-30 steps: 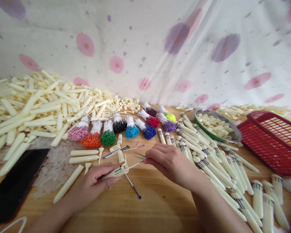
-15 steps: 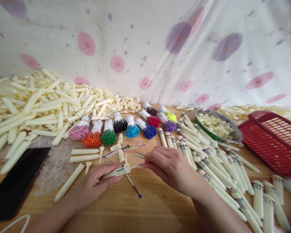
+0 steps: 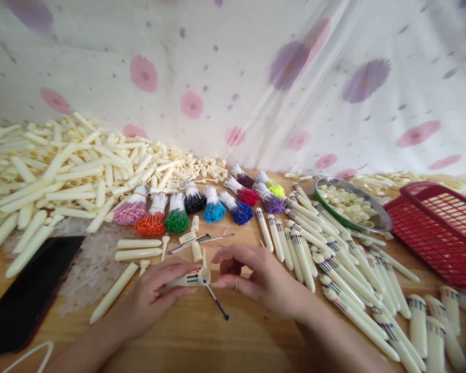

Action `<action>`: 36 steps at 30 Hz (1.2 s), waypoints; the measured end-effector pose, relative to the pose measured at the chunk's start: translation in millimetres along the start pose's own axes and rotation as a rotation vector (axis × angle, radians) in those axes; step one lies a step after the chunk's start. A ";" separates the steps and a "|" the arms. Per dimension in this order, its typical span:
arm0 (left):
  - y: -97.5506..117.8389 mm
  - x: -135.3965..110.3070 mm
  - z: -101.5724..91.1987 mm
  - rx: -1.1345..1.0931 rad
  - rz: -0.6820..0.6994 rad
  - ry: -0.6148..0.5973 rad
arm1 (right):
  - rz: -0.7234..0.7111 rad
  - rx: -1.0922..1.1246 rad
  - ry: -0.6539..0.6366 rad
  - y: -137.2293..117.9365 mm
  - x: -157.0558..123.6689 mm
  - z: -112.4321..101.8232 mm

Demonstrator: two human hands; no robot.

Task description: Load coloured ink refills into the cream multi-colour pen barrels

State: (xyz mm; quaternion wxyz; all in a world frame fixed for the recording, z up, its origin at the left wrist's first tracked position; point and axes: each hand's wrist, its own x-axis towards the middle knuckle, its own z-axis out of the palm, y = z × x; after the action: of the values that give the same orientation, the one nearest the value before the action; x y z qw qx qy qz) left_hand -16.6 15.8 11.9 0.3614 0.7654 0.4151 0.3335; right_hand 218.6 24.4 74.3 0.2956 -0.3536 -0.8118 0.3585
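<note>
My left hand point(image 3: 159, 290) is closed around a cream multicolour pen barrel point(image 3: 188, 278), its slotted open end facing right. Coloured slider tips show in the slots. My right hand point(image 3: 248, 277) is just right of that open end, index finger raised and thumb tip close to the rim, with nothing visible between them. A blue-tipped ink refill point(image 3: 217, 303) lies on the table below the barrel's end. Slotted cream caps point(image 3: 196, 251) and a few loose refills point(image 3: 188, 243) lie behind the hands.
Bundles of coloured refills point(image 3: 213, 210) stand in rows at the back. A heap of cream barrels point(image 3: 73, 160) fills the left, beside a black phone point(image 3: 29, 290). Filled pens point(image 3: 345, 269), a bowl of small parts point(image 3: 351, 204) and a red basket point(image 3: 435, 233) are on the right.
The refill pinched in my right hand at the barrel's mouth no longer shows. My right hand has shifted left, its fingers opened. My left hand still grips the barrel.
</note>
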 end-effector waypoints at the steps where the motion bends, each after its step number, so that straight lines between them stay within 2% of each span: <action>1: -0.7 0.2 -0.7 0.005 0.032 0.010 | 0.010 0.013 0.009 -1.5 -0.9 -3.1; 5: -0.8 2.0 -2.3 -0.002 0.099 0.050 | -0.013 -0.021 -0.001 -11.4 -3.1 -6.6; 11: -0.1 1.1 -1.4 -0.019 0.023 0.105 | -0.113 -0.207 -0.028 -24.9 -6.2 3.6; 16: 0.2 2.0 -1.2 -0.019 0.067 0.074 | -0.128 -0.241 -0.087 -23.9 -5.6 4.2; 21: 1.0 3.4 -0.6 -0.008 0.035 0.043 | -0.119 -0.224 -0.126 -24.1 -3.5 2.7; 27: 4.9 4.9 0.5 -0.102 0.009 -0.032 | -0.095 -0.183 -0.124 -20.6 -3.4 2.8; 36: 12.0 5.7 2.1 -0.151 -0.173 -0.129 | -0.151 -0.359 -0.094 -19.9 -2.1 4.9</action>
State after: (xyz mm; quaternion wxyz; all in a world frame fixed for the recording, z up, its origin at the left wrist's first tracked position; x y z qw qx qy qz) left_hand -7.7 15.5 22.0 0.4713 0.7174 0.4290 0.2813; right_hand 209.0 11.1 86.8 0.2156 -0.3215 -0.8999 0.2008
